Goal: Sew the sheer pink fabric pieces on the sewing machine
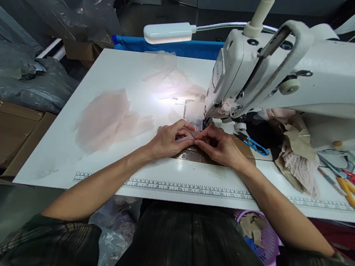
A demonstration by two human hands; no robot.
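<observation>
Head view, left hand: left hand (173,139) has its grip pinched, thumb against fingers, on a small strip of pale sheer fabric (184,139); it comes in from the left side
Head view, right hand: right hand (220,146) has thumb and forefinger pressed together on the same strip; fingertips of both hands are basically touching
Head view, where the strip is: just in front of the presser foot (209,123) of a white sewing machine (330,84), above a brown patch (199,156) on the white table (62,158)
Head view, left of the needle: pile of sheer pink fabric (104,118) lying flat; more pale pieces further back, under a lit white lamp (169,33)
Head view, right of the needle: blue-handled thread snips (253,144) near the right hand; crumpled beige and pink scraps (299,157) beyond, then scissors with orange handles (354,198)
Head view, front edge: printed ruler strip (171,188) along the table; purple basket (269,246) below it, holding scraps
</observation>
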